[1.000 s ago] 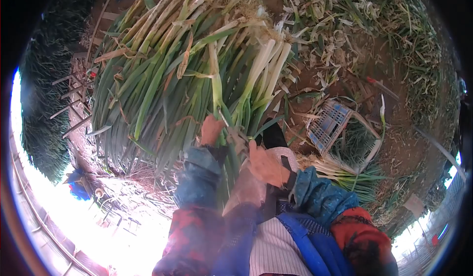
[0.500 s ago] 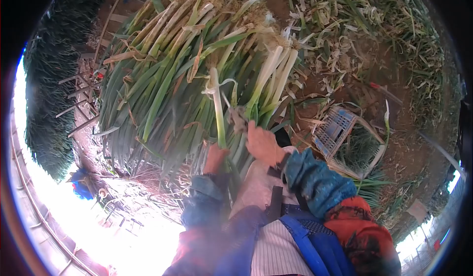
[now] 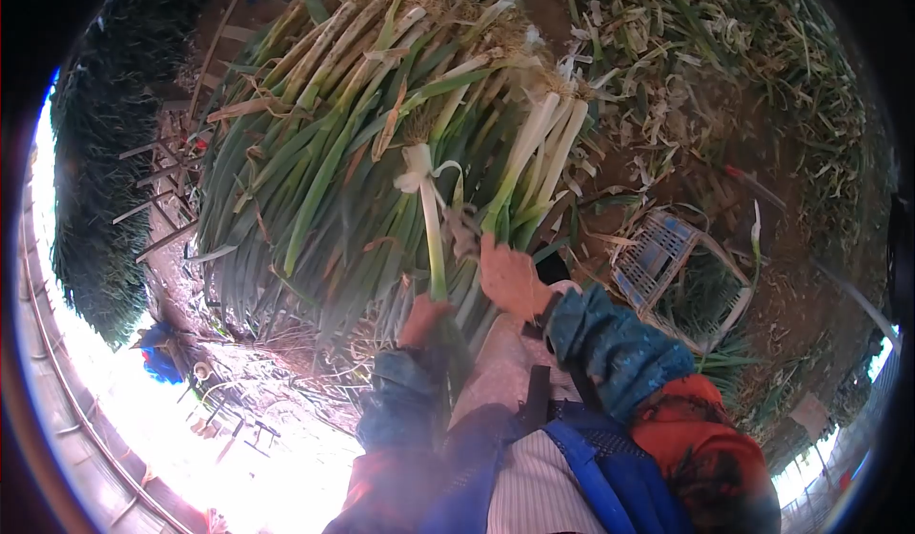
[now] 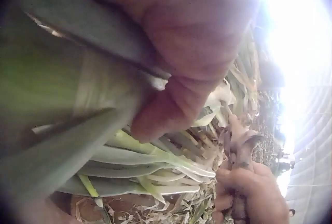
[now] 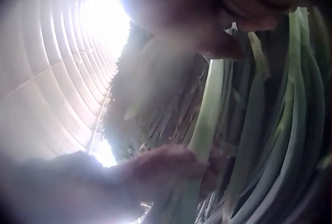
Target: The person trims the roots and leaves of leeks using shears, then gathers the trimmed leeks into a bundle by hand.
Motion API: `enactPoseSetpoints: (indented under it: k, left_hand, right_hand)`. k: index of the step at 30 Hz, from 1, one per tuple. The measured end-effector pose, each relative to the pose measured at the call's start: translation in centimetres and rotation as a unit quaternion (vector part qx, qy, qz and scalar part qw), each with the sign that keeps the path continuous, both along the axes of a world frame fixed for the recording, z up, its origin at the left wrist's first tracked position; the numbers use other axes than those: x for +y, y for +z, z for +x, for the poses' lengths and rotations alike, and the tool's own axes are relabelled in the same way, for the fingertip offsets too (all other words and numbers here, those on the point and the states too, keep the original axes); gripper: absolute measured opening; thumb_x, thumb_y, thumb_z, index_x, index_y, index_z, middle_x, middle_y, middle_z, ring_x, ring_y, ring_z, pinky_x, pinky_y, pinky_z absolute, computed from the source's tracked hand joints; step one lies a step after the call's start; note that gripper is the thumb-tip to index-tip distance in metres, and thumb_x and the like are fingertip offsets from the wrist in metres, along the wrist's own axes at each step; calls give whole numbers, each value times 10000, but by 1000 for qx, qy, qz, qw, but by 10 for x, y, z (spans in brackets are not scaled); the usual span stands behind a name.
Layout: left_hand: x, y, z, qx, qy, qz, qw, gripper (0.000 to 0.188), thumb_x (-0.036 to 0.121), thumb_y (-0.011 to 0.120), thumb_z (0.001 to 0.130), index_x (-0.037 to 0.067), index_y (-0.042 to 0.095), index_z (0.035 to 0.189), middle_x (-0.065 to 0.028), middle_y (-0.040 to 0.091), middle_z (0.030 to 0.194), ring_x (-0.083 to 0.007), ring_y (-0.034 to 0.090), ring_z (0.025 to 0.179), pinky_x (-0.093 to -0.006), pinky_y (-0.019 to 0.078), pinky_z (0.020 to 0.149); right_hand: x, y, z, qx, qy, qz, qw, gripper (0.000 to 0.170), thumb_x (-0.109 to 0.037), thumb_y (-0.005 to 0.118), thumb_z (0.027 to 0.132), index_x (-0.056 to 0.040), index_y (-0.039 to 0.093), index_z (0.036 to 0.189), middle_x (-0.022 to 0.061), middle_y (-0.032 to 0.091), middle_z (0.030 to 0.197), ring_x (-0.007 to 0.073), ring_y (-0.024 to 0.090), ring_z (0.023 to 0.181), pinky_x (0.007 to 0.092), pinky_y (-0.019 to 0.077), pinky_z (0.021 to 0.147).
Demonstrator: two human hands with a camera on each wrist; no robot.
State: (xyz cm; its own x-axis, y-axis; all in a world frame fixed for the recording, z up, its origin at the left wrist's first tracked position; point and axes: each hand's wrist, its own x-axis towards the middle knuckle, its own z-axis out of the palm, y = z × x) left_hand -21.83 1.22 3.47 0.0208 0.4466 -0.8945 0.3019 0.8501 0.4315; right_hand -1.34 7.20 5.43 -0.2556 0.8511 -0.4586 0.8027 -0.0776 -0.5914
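A long green onion point(image 3: 433, 238) stands out before the pile, its white root end pointing away from the body. My left hand point(image 3: 426, 319) grips it around the green leaves. Loose pale skin point(image 3: 410, 182) flares from the white stalk near the roots. My right hand point(image 3: 513, 281) holds a brownish, wrapped-looking tool point(image 4: 239, 143) with a thin tip aimed toward that stalk; its exact kind I cannot tell. In the right wrist view the left fingers point(image 5: 171, 162) close around the green part of the stalk.
A large pile of green onions point(image 3: 315, 181) lies ahead, roots away. At right, a plastic crate point(image 3: 658, 248) lies tipped over near more leaves. Peeled skins and leaf scraps point(image 3: 667, 76) litter the ground beyond. A wooden frame point(image 3: 162, 191) stands left, by dark standing plants point(image 3: 105, 172).
The left hand has drawn the green onion back toward the body. Skin on its white stalk has come loose and flares out. The right hand's tool stays near the stalk.
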Motion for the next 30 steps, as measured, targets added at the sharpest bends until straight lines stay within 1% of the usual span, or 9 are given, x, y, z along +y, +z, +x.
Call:
enactPoseSetpoints:
  k: [9, 14, 16, 18, 19, 21, 23, 27, 30]
  left_hand:
    - [-10, 6, -10, -59, -118, 179, 975, 316, 204, 635, 679, -12, 589, 906, -89, 581, 780, -188, 564, 668, -325, 444, 617]
    - [0, 4, 6, -31, -116, 7, 993, 271, 181, 648, 688, 39, 637, 919, -141, 549, 952, -300, 541, 921, -347, 436, 785]
    - [13, 6, 17, -39, -89, -53, 994, 299, 211, 646, 685, 33, 638, 926, -147, 559, 935, -298, 549, 901, -355, 433, 786]
    - [16, -10, 34, -114, -47, 40, 992, 324, 201, 638, 667, 8, 615, 926, -113, 597, 846, -237, 580, 800, -342, 448, 703]
    - [16, -23, 43, -151, -24, 88, 984, 337, 196, 633, 658, -5, 603, 926, -96, 617, 801, -207, 596, 749, -335, 456, 662]
    - [11, -77, 57, -16, -227, 172, 958, 357, 232, 641, 673, -4, 607, 939, -145, 629, 857, -281, 604, 794, -371, 463, 691]
    - [23, -97, 72, 67, -320, 199, 924, 397, 271, 649, 684, -3, 604, 967, -183, 628, 911, -342, 594, 849, -408, 463, 726]
    - [102, -86, 86, 128, -329, 218, 910, 410, 277, 638, 731, 5, 577, 1031, -187, 592, 975, -388, 538, 939, -459, 440, 810]
    - [167, -83, 73, 282, -255, 386, 840, 353, 153, 593, 756, -14, 522, 1058, -226, 518, 1048, -416, 479, 999, -468, 410, 856]
  right_hand:
    - [3, 13, 1, -23, 46, -1, 999, 348, -136, 553, 770, 59, 398, 1013, 221, 589, 719, 368, 616, 600, 434, 499, 514]
    - [45, -14, 11, -67, 7, 91, 994, 312, -133, 504, 827, 63, 432, 1059, 159, 608, 697, 293, 643, 621, 378, 508, 497]
    - [45, -12, 18, -62, 26, 121, 990, 315, -132, 500, 824, 65, 428, 1060, 164, 604, 691, 302, 639, 615, 382, 504, 491]
    - [29, 9, 25, -54, 94, 116, 987, 319, -133, 493, 823, 67, 424, 1061, 168, 603, 691, 307, 637, 613, 385, 502, 489]
    - [25, 22, 25, 1, 66, -6, 998, 283, -128, 476, 825, 57, 432, 1035, 179, 602, 701, 324, 631, 619, 401, 502, 506]
    - [18, 2, 39, -55, 61, -31, 996, 263, -127, 474, 820, 44, 433, 1016, 195, 601, 710, 351, 622, 618, 434, 498, 519]
    - [23, -20, 75, -98, 43, -27, 994, 259, -136, 489, 809, 33, 428, 996, 223, 601, 725, 391, 613, 637, 469, 494, 542]
    - [28, -56, 133, -74, -67, 45, 994, 332, -165, 551, 775, 33, 411, 1001, 244, 605, 733, 425, 608, 678, 483, 498, 578]
    - [21, -38, 119, -108, -82, -66, 989, 365, -160, 576, 758, 35, 401, 1013, 233, 603, 714, 422, 605, 682, 472, 500, 586]
